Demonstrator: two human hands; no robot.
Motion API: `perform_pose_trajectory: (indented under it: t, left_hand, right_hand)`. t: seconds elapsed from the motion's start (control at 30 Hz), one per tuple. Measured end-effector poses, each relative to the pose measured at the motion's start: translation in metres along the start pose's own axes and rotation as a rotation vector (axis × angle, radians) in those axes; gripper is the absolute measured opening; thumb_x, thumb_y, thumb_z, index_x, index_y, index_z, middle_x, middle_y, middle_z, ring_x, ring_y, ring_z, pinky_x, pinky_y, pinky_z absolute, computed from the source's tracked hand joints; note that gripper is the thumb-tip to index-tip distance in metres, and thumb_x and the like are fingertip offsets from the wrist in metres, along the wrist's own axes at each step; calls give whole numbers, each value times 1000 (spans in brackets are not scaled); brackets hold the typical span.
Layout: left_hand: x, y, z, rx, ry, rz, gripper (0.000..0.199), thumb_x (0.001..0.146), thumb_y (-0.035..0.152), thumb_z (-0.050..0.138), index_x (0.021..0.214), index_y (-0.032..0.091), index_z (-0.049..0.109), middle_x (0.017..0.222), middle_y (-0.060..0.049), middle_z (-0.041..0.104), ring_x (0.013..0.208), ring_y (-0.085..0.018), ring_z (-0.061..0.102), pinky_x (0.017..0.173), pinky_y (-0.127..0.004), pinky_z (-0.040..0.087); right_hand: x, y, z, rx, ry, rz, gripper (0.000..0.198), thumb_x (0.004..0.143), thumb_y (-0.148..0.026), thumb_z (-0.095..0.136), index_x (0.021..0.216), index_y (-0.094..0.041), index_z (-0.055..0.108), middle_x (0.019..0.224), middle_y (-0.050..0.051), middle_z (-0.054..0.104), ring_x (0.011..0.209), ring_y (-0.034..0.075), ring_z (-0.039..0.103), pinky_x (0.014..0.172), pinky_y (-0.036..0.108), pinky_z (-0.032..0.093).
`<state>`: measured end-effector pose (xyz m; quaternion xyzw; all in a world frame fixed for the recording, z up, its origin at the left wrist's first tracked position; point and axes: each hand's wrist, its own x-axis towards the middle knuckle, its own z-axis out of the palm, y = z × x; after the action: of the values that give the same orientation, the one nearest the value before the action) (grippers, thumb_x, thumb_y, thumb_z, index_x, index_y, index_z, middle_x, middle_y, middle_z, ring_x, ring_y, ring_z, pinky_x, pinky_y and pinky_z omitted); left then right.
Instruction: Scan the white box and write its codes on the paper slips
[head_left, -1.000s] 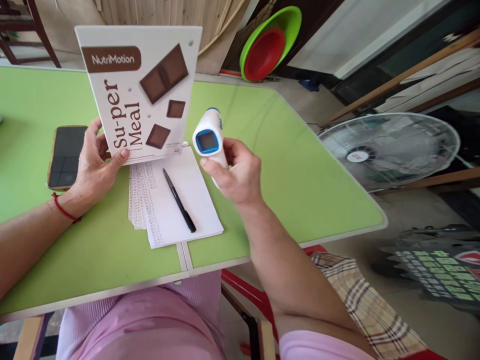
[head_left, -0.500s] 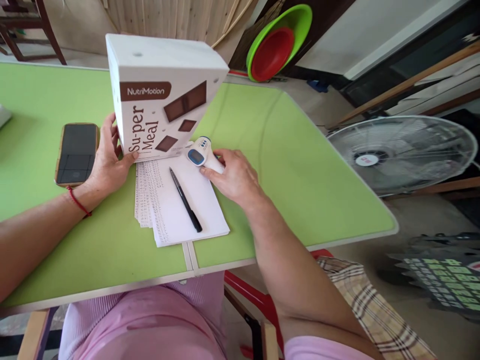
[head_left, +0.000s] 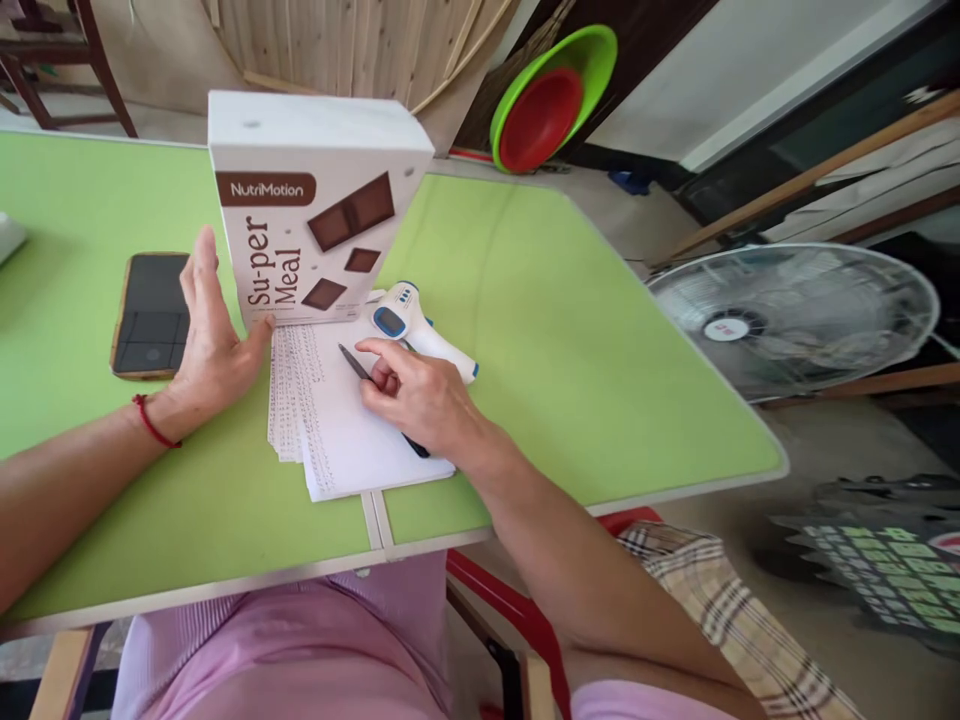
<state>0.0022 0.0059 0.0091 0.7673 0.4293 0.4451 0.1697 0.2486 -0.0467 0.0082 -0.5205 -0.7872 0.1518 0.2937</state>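
Note:
A white box (head_left: 330, 240) of NutriMotion Super Meal, with brown chocolate pieces printed on it, stands upright on the table. My left hand (head_left: 214, 335) is open beside the box's left side, fingers raised and thumb by its lower corner. With bent fingers, my right hand (head_left: 420, 395) grips a black pen (head_left: 354, 361) over a stack of paper (head_left: 349, 465); the pen's middle is hidden by the hand. Handwritten lines run down the paper's left part. Just beyond my right hand, a white and blue infrared thermometer (head_left: 409, 315) lies partly on the paper.
A phone (head_left: 150, 315) in a tan case lies left of my left hand on the green table (head_left: 585, 370). Past the table's right edge is a fan (head_left: 810, 320). Green and red basins (head_left: 540, 120) lean behind the table.
My right hand has let go of the thermometer and moved to the pen, which now lies at a flatter angle. My left fingers have come away from the box.

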Motion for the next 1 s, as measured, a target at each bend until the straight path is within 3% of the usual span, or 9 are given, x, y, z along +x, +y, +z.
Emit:
perform_pose_trajectory:
  t: [0.07, 0.13, 0.23, 0.3, 0.37, 0.43, 0.6, 0.8, 1.0]
  left_hand:
    - [-4, 9, -2, 108, 198, 35, 65, 88, 32, 63, 142, 29, 28, 143, -12, 38, 136, -32, 38, 109, -55, 44]
    - [-8, 17, -3, 134, 288, 122, 52, 85, 27, 63, 131, 27, 39, 127, -10, 45, 118, -28, 48, 92, -50, 51]
    - [-12, 27, -3, 85, 186, 221, 31, 85, 17, 56, 113, 24, 47, 105, -5, 50, 92, -19, 52, 76, -39, 51]
    - [-12, 30, -2, 48, 87, 222, 22, 83, 12, 52, 102, 23, 49, 85, -1, 49, 73, -13, 50, 67, -33, 48]
    - [-12, 31, -2, 48, -35, 142, 15, 82, 13, 50, 94, 22, 50, 69, 3, 44, 59, -11, 43, 58, -29, 42]
    - [-10, 29, -1, 82, -166, 37, 11, 80, 17, 49, 90, 21, 52, 62, 5, 41, 52, -10, 38, 52, -27, 35]
    - [-7, 24, -1, 264, -382, -115, 17, 80, 26, 51, 93, 19, 59, 61, 3, 50, 50, -13, 44, 50, -26, 33]
    - [-7, 28, 0, 446, -506, -46, 33, 81, 37, 58, 105, 15, 62, 79, -6, 63, 74, -24, 62, 74, -38, 52]
    - [-8, 28, 1, 451, -520, -21, 33, 81, 39, 61, 104, 16, 62, 85, -8, 66, 88, -29, 67, 87, -45, 54]
  right_hand:
    - [1, 2, -5, 129, 47, -64, 31, 83, -19, 53, 110, -22, 70, 73, -1, 66, 63, 13, 58, 63, 31, 50]
    - [1, 3, -9, 293, 119, -114, 28, 89, -22, 47, 107, -24, 69, 79, 1, 67, 71, 15, 61, 70, 33, 54]
    - [0, -1, -11, 510, 212, -135, 28, 92, -32, 51, 116, -26, 63, 92, 4, 65, 85, 18, 63, 81, 38, 57]
    - [-2, -5, -9, 599, 237, -112, 39, 85, -42, 65, 121, -28, 58, 94, 4, 62, 88, 19, 62, 83, 39, 57]
    - [-4, -9, -3, 662, 253, -86, 43, 80, -47, 74, 115, -29, 57, 88, 2, 60, 82, 18, 59, 78, 37, 57]
    - [-5, -13, 3, 739, 235, -65, 29, 85, -48, 69, 105, -28, 60, 77, -1, 56, 72, 15, 56, 70, 33, 54]
    - [-6, -19, 13, 851, 133, 69, 31, 94, -49, 53, 99, -24, 70, 71, -1, 61, 66, 14, 58, 65, 33, 54]
    - [-3, -19, 26, 719, 147, 186, 12, 74, -30, 68, 83, -22, 66, 75, -1, 68, 64, 13, 59, 61, 29, 53]
    - [-1, -20, 27, 550, 122, 202, 4, 69, -26, 64, 70, -22, 64, 60, -4, 62, 52, 10, 48, 51, 25, 45]
